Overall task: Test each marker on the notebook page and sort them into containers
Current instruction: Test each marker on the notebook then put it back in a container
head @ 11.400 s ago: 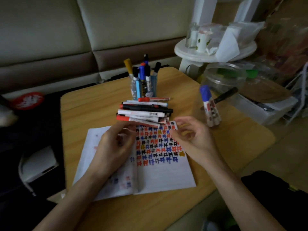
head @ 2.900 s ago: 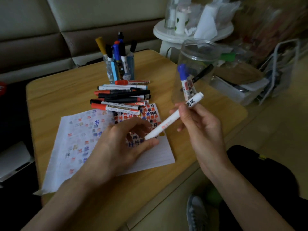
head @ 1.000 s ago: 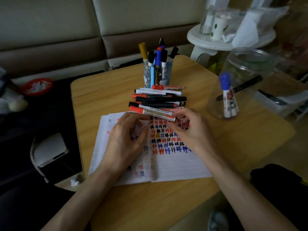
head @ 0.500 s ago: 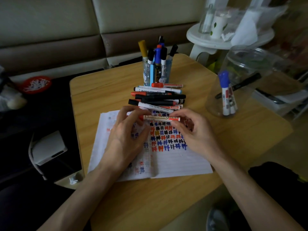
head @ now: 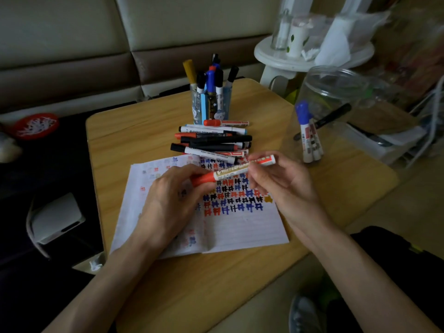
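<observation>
A red-capped whiteboard marker (head: 230, 173) is held above the open notebook (head: 240, 227). My left hand (head: 173, 200) grips its red cap end. My right hand (head: 281, 181) pinches its white barrel. The notebook page carries rows of red, blue and black test marks. A pile of markers (head: 211, 143) lies just beyond the notebook. Behind it a blue pen cup (head: 211, 104) holds several upright markers. A clear plastic jar (head: 336, 116) to the right holds a blue-capped marker and a black one.
The wooden table (head: 240, 284) ends close to my body and at the right. A white round stand (head: 312, 56) with cups sits behind the jar. A white device (head: 57, 219) lies left of the table. A sofa runs along the back.
Both hands took the red-capped marker from the front of the pile and lifted it over the page, toward me.
</observation>
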The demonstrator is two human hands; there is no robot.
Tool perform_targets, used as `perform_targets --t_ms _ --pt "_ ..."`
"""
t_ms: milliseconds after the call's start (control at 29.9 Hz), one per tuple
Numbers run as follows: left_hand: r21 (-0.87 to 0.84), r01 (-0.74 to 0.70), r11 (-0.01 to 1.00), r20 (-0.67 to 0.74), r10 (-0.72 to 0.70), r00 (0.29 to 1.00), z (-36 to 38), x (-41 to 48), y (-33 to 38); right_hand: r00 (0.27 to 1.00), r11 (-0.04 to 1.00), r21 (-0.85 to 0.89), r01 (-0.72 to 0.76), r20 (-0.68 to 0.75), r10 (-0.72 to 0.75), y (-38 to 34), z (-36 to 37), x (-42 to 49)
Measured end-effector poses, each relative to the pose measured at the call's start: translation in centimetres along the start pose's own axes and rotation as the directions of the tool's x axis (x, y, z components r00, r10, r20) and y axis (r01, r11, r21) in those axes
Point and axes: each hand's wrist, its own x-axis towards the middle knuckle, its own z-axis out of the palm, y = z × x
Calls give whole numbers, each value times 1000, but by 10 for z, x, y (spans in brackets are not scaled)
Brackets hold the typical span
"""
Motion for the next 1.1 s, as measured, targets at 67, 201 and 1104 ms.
perform_targets --t_ms 67,201,1104 --pt "-35 -32 999 35 34 999 3 -1 9 999 996 79 -41 -4 41 2 10 -6" --pt "-87 -38 995 84 45 995 11 -5 17 998 999 42 -29 -48 31 4 21 -12" --pt "-85 45 995 223 -25 974 0 -12 11 970 979 -95 -182 -179 163 -20 -29 -22"
